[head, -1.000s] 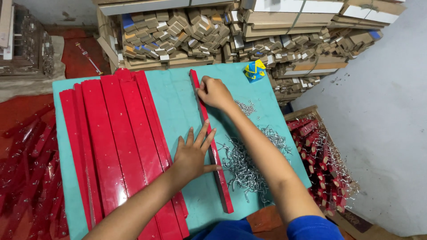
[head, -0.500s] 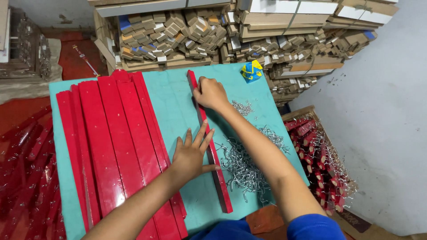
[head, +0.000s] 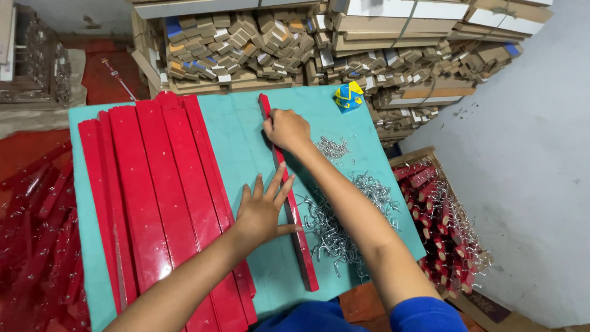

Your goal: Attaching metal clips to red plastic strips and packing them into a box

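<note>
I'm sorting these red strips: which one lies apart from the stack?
The single red strip right of the stack, alone on the teal table, under both the left hand and right hand.

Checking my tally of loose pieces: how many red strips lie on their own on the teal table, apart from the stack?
1. The single red strip lies lengthwise mid-table, under the left hand and right hand. The red stack sits left; more may be hidden there.

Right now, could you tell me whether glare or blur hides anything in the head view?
Head view: sharp and evenly lit; soft glare streaks the stacked red strips; both hands, left hand and right hand, are crisp on the single strip; the hooks glint; edges bow slightly.
</note>
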